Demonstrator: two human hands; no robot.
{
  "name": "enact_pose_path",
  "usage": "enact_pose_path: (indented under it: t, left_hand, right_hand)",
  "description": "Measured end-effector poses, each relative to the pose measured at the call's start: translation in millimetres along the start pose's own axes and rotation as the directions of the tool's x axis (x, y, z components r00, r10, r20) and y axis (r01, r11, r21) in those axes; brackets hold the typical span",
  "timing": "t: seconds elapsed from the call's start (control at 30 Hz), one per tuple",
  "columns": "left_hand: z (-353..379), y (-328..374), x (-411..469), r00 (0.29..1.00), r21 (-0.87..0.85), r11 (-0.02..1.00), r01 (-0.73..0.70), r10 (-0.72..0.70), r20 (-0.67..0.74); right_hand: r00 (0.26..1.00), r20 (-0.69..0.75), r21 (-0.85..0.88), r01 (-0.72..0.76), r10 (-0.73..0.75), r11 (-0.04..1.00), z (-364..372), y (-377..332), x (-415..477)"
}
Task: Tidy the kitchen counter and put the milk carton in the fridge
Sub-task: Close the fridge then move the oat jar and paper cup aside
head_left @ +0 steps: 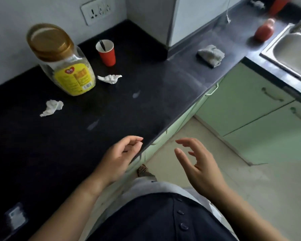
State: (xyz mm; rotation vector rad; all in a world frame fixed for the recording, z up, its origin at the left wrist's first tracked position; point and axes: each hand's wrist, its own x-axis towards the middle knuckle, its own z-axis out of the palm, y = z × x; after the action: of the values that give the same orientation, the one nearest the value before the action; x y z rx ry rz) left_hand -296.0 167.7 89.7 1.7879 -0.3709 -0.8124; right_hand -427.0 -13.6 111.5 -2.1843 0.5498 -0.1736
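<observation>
Two tissues (51,108) flank jar (64,61) | cup (106,51) behind | rag (211,55) near sink (288,49) | left hand (122,157), right hand (198,164) empty, relaxed

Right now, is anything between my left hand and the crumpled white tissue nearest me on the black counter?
Nothing visible: only black counter lies between the left hand and that crumpled white tissue; the gold-lidded plastic jar stands beyond it.

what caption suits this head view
Left hand and right hand hover open at a black counter with gold-lidded clear jar, red paper cup, crumpled white tissues
</observation>
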Motion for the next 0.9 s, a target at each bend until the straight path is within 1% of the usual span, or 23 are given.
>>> enact_pose_path:
  t: [0.07,0.13,0.23,0.3,0.4,0.5,0.57,0.6,0.63,0.67,0.73,0.83,0.9]
  left_hand:
    - [-17.4,17.8,31.1,0.997,0.001,0.999,-0.044,0.044,-0.059]
    - [-38.5,32.7,56.6,0.988,0.048,0.995,-0.083,0.088,-0.13]
    - [-75.0,56.1,82.3,0.958,0.16,0.978,-0.13,0.166,-0.234]
    - [-104.6,75.9,96.5,0.92,0.233,0.959,-0.163,0.233,-0.316]
    - [-146.4,104.9,116.5,0.822,0.351,0.916,-0.193,0.346,-0.452]
    - [-177.7,129.1,131.6,0.681,0.502,0.846,-0.178,0.474,-0.558]
    - [-195.2,138.2,141.3,0.587,0.596,0.794,-0.116,0.539,-0.604]
    - [-204.6,139.8,147.4,0.552,0.634,0.771,-0.057,0.554,-0.623]
    - [-213.7,140.7,154.4,0.534,0.66,0.751,0.011,0.553,-0.639]
    - [-222.6,140.2,162.0,0.535,0.668,0.74,0.082,0.532,-0.656]
    - [-237.4,136.9,178.7,0.583,0.649,0.738,0.186,0.449,-0.677]
    - [-243.1,128.8,201.1,0.654,0.616,0.751,0.237,0.346,-0.673]
    - [-241.0,120.4,208.8,0.666,0.601,0.757,0.256,0.312,-0.677]
  right_hand:
    - [0.997,0.031,0.008,0.069,-0.069,0.998,-2.5,-11.8,45.3]
    - [0.985,0.076,-0.006,0.158,-0.157,0.987,-2.6,-26.2,88.4]
    - [0.941,0.161,-0.033,0.306,-0.297,0.952,-2.7,-52.0,147.6]
    - [0.9,0.221,-0.053,0.396,-0.376,0.917,-4.1,-73.4,186.8]
    - [0.825,0.291,-0.074,0.525,-0.485,0.848,-4.2,-104.2,243.9]
    - [0.765,0.315,-0.053,0.604,-0.561,0.795,2.3,-132.2,298.3]
    - [0.758,0.347,-0.013,0.593,-0.553,0.805,11.9,-140.7,333.0]
    - [0.757,0.374,0.003,0.576,-0.535,0.817,18.3,-141.3,350.6]
    - [0.757,0.401,0.007,0.56,-0.516,0.828,25.8,-139.9,367.6]
    - [0.754,0.429,-0.003,0.551,-0.497,0.834,34.0,-136.8,383.9]
    - [0.744,0.481,-0.037,0.546,-0.464,0.837,51.6,-129.2,411.8]
    - [0.733,0.541,-0.065,0.525,-0.412,0.849,75.2,-120.9,441.1]
    - [0.71,0.578,-0.075,0.537,-0.403,0.84,88.4,-115.6,455.5]
